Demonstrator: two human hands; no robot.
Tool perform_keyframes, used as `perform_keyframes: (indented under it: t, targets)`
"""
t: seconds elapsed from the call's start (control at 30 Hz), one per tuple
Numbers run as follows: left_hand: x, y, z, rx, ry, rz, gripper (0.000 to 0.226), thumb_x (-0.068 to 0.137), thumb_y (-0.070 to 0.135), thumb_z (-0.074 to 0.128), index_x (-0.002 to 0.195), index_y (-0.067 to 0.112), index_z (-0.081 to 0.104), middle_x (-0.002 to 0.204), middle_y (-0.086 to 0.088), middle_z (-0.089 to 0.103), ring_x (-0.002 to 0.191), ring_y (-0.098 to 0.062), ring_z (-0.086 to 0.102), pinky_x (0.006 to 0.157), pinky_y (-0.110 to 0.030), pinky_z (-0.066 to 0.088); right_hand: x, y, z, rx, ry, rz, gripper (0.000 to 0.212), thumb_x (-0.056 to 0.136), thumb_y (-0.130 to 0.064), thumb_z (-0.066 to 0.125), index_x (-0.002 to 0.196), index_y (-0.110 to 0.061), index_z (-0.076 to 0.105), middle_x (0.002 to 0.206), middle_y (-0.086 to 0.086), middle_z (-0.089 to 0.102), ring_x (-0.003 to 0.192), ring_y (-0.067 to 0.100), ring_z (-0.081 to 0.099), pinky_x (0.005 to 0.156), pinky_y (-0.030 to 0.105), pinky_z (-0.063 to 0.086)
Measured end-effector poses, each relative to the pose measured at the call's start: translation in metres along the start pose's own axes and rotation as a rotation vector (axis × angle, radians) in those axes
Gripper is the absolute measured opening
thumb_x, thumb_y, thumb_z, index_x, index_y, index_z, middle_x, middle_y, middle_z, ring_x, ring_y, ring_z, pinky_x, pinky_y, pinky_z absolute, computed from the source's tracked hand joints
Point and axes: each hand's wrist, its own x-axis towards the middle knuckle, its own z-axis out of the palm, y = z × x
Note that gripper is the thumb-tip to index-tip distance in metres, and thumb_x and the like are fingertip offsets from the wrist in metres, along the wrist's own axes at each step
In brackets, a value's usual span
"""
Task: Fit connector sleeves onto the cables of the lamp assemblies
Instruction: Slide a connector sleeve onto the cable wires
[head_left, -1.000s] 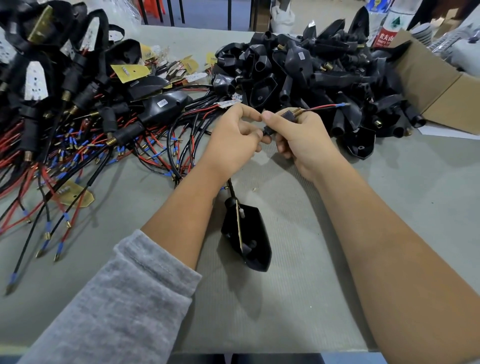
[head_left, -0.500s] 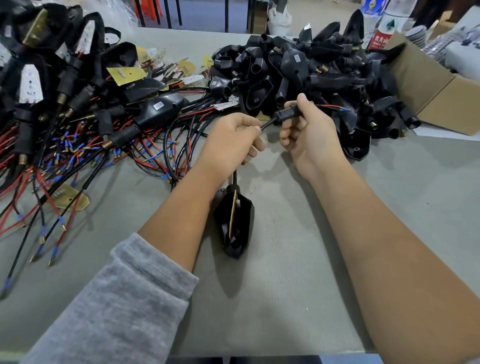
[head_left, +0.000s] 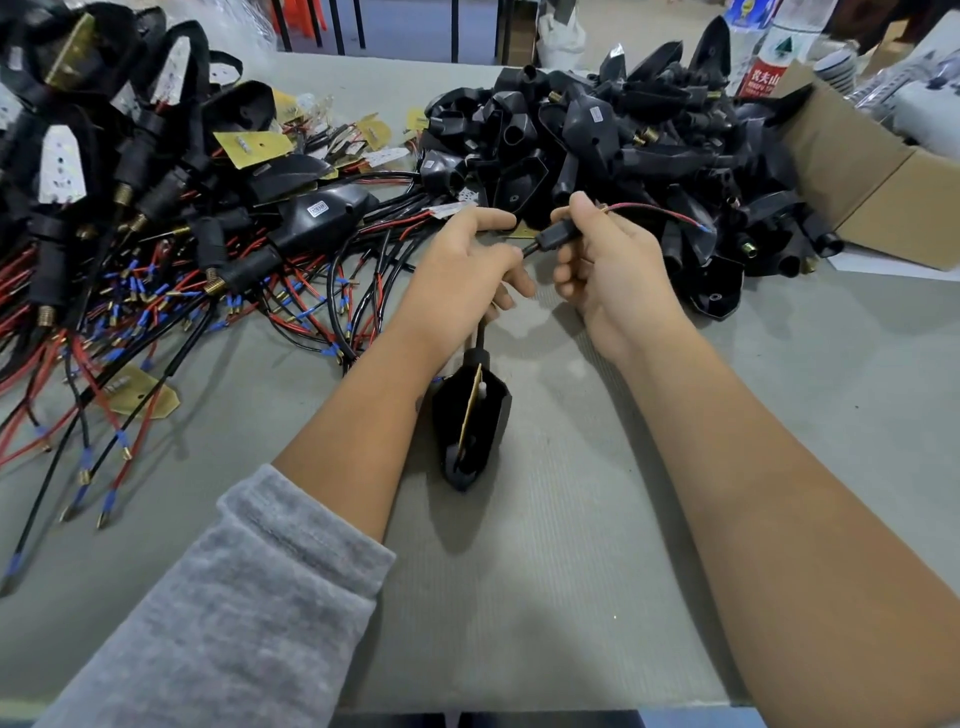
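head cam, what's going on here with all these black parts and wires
A person is fitting a black connector sleeve onto the cable of a lamp assembly. The right hand pinches the sleeve, with the red and black wires sticking out past it. The left hand grips the cable just below, and the lamp housing hangs down over the grey table. A heap of wired assemblies lies to the left; a pile of bare black housings lies behind the hands.

Bare grey felt table (head_left: 571, 597) lies open along the near edge; tangled red-and-black wired lamp assemblies (head_left: 156, 270) crowd the left edge, black plastic housings (head_left: 623, 140) the far-right corner.
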Motion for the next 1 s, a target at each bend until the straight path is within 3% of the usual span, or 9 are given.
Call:
perform_keyframes:
  t: [0.13,0.37,0.53,0.67,0.9,1.0]
  targets:
    - [-0.0003,0.0002,-0.0018,0.032,-0.024,-0.018,0.037,0.082,0.009,0.053,0.116,0.024,0.055,0.071,-0.002,0.072,0.058,-0.01,0.056,0.06,-0.027,0.045,0.0025,-0.0033,-0.0024,0.16,0.083,0.038,0.021,0.099,-0.027,0.056,0.089,-0.01,0.064,0.055,-0.003,0.05,0.047,0.01,0.047,0.047,0.021,0.038]
    - [-0.002,-0.0009,-0.0028,0.051,-0.061,0.027,0.03,0.097,0.003,0.048,0.12,0.022,0.051,0.069,0.003,0.072,0.057,-0.005,0.056,0.056,-0.016,0.044,-0.0045,0.0027,0.0051,-0.227,-0.087,-0.08,0.023,0.097,-0.029,0.058,0.083,-0.012,0.066,0.059,-0.001,0.053,0.048,0.01,0.046,0.047,0.02,0.038]
    - [-0.0026,0.0026,-0.0016,0.034,-0.056,-0.012,0.027,0.096,0.013,0.051,0.121,0.023,0.053,0.073,0.002,0.074,0.057,-0.006,0.056,0.058,-0.019,0.045,-0.0031,0.0,0.0013,-0.073,-0.027,-0.036,0.021,0.098,-0.028,0.055,0.087,-0.014,0.066,0.057,-0.002,0.051,0.047,0.01,0.046,0.047,0.021,0.036]
    - [-0.0039,0.0045,-0.0023,-0.016,-0.067,-0.043,0.034,0.091,0.005,0.048,0.122,0.017,0.056,0.069,-0.003,0.073,0.049,-0.005,0.052,0.047,-0.015,0.043,-0.0017,-0.0021,-0.0003,0.054,0.058,-0.004,0.021,0.099,-0.028,0.056,0.086,-0.014,0.065,0.055,-0.005,0.05,0.045,0.008,0.046,0.045,0.02,0.037]
    - [-0.0018,-0.0006,-0.0057,0.067,-0.073,0.048,0.037,0.093,0.003,0.048,0.122,0.025,0.054,0.066,0.006,0.07,0.061,-0.008,0.059,0.059,-0.015,0.049,-0.001,-0.001,-0.0005,-0.001,0.035,0.019,0.019,0.098,-0.026,0.056,0.086,-0.014,0.064,0.054,-0.004,0.048,0.044,0.01,0.044,0.045,0.021,0.034]
    - [-0.0016,-0.0028,-0.0061,0.061,-0.088,0.063,0.036,0.093,0.004,0.05,0.123,0.023,0.054,0.066,0.007,0.07,0.057,-0.005,0.056,0.056,-0.014,0.046,-0.0012,-0.0011,-0.0008,-0.013,0.038,0.026,0.021,0.097,-0.028,0.057,0.082,-0.014,0.063,0.053,-0.005,0.046,0.043,0.009,0.041,0.043,0.021,0.032]
